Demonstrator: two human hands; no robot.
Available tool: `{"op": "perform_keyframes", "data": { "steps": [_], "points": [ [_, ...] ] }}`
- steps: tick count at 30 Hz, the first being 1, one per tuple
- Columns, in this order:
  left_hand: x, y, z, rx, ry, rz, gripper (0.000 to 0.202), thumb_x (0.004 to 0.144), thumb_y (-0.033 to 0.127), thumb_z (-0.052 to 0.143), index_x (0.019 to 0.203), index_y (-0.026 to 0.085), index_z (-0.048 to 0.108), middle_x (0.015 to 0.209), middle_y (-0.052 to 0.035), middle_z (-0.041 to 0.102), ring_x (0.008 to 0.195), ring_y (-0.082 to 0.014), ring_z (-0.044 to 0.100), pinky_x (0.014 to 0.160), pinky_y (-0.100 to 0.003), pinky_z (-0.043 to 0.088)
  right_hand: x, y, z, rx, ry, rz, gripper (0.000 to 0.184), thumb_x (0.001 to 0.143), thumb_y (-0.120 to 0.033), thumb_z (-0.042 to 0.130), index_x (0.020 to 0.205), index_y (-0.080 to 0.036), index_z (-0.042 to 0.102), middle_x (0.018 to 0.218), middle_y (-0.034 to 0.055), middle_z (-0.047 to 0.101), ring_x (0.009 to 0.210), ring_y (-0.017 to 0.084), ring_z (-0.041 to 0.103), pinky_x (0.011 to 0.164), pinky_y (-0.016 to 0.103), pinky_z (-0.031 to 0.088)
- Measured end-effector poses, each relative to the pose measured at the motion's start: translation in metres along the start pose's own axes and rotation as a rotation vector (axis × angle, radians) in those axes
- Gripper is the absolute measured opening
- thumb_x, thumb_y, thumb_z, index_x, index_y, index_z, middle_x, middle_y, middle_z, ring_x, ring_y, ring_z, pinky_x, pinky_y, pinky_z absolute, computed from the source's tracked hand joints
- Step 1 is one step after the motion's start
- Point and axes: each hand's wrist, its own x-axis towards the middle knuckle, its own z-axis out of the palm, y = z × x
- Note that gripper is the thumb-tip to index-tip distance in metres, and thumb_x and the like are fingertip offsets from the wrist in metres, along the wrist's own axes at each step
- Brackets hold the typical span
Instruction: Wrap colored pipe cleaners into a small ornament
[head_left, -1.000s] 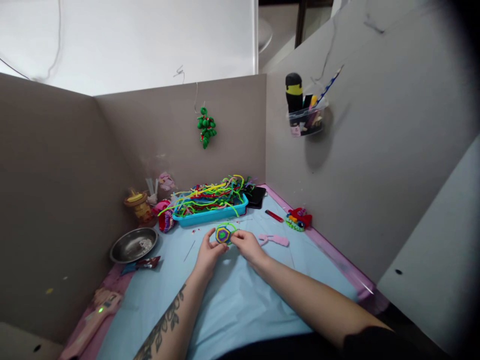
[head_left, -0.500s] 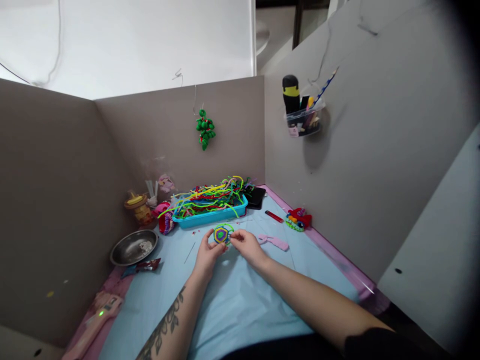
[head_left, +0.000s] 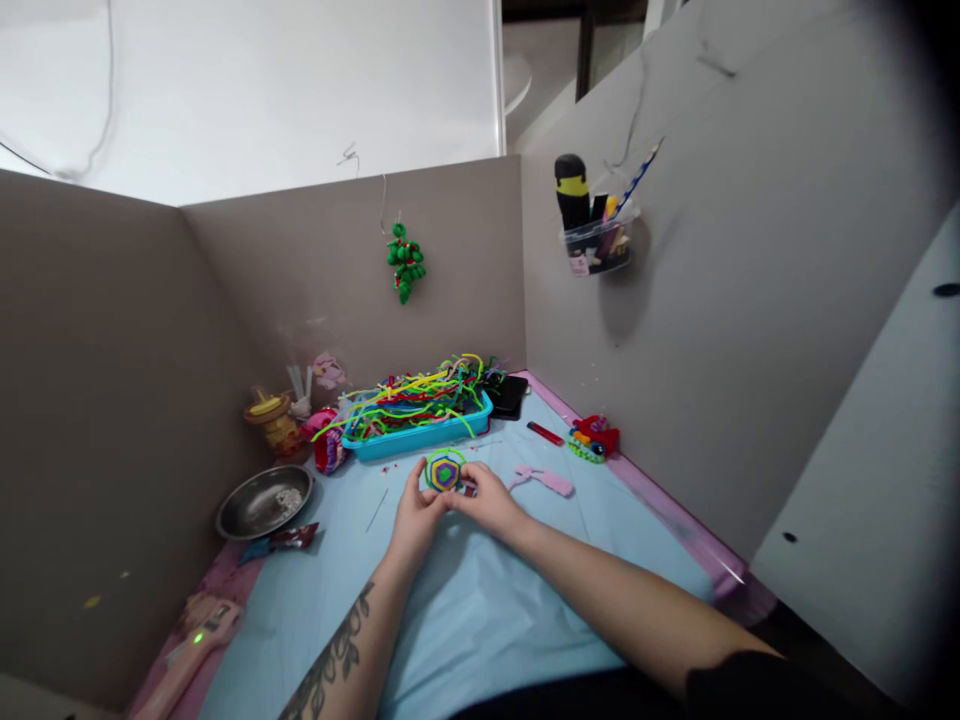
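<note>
A small round coil [head_left: 444,471] wound from coloured pipe cleaners, green outside, then yellow, blue and purple, is held upright over the light blue table cover [head_left: 480,600]. My left hand [head_left: 415,513] pinches its left side. My right hand [head_left: 486,499] grips its right and lower edge, fingers curled. Both hands touch each other under the coil. Just behind them stands a turquoise tray [head_left: 417,438] heaped with loose pipe cleaners [head_left: 409,395] in many colours.
Left of the hands are a steel bowl [head_left: 264,500], a wrapper [head_left: 283,540], a jar [head_left: 270,421] and a pink glue gun [head_left: 187,650]. To the right lie a pink cut-out [head_left: 546,480], a red pen [head_left: 545,433] and a red toy [head_left: 594,439]. Cardboard walls [head_left: 675,330] enclose the table; a green ornament [head_left: 405,262] and tool cup [head_left: 596,240] hang on them.
My hands have drawn closer together around the coil, and the right hand has shifted left against it. The view has drifted slightly right.
</note>
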Motion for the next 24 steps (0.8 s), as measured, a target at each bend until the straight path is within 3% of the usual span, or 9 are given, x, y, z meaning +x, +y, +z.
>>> {"op": "perform_keyframes", "data": {
  "steps": [10, 14, 24],
  "points": [
    [-0.001, 0.005, 0.001, -0.064, -0.046, 0.004, 0.094, 0.059, 0.027, 0.076, 0.135, 0.012, 0.023, 0.059, 0.0029, 0.059, 0.059, -0.0138, 0.059, 0.066, -0.026, 0.045, -0.001, -0.004, -0.005, -0.176, 0.039, -0.117, 0.009, 0.070, -0.024, 0.062, 0.074, -0.017, 0.060, 0.074, -0.0001, 0.050, 0.062, 0.012, 0.046, 0.059, 0.024, 0.039],
    [0.000, 0.003, -0.001, -0.047, -0.052, 0.047, 0.090, 0.060, 0.026, 0.075, 0.133, 0.013, 0.025, 0.062, 0.0015, 0.062, 0.063, -0.0142, 0.061, 0.070, -0.026, 0.046, 0.002, -0.003, -0.009, -0.191, 0.009, -0.092, 0.009, 0.071, -0.025, 0.062, 0.074, -0.016, 0.062, 0.074, 0.0014, 0.054, 0.069, 0.014, 0.050, 0.065, 0.026, 0.040],
    [0.006, -0.008, -0.008, 0.029, -0.107, 0.082, 0.087, 0.062, 0.024, 0.073, 0.132, 0.014, 0.022, 0.074, -0.0033, 0.067, 0.066, -0.0160, 0.062, 0.069, -0.029, 0.048, 0.009, -0.001, -0.015, -0.182, -0.080, -0.020, 0.011, 0.072, -0.021, 0.056, 0.061, -0.016, 0.056, 0.065, -0.0014, 0.051, 0.066, 0.014, 0.050, 0.060, 0.023, 0.037]
  ]
}}
